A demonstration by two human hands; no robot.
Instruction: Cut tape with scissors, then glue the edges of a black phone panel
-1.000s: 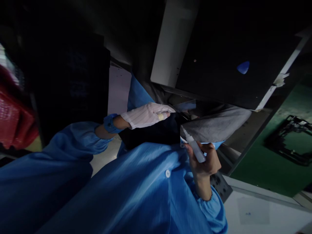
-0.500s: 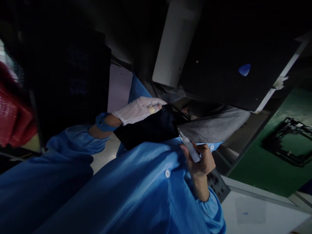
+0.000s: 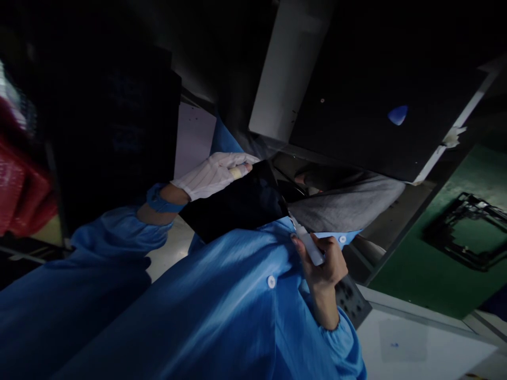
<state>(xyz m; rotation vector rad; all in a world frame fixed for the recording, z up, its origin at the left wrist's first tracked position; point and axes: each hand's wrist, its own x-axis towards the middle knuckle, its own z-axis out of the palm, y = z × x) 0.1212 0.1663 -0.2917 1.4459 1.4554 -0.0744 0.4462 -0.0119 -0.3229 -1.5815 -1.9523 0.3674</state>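
Note:
My left hand (image 3: 216, 173), in a striped white glove with a taped thumb, holds a thin black panel (image 3: 237, 206) by its upper left edge. A blue band circles that wrist. The panel is tilted in front of my blue coat, with a dark glossy face. My bare right hand (image 3: 327, 261) is closed around a small whitish translucent squeeze bottle (image 3: 311, 249) with a narrow nozzle. The nozzle lies at the panel's right corner; I cannot tell whether it touches.
A dark board with a blue triangular piece (image 3: 397, 114) is at upper right. A black frame (image 3: 471, 232) lies on a green mat (image 3: 420, 274) at right. Red plastic (image 3: 24, 184) hangs at far left, near a dark box (image 3: 119, 137).
My left hand and the black panel have shifted slightly left and up. The bottle stays in my right hand at the panel's right corner. The view has moved a little.

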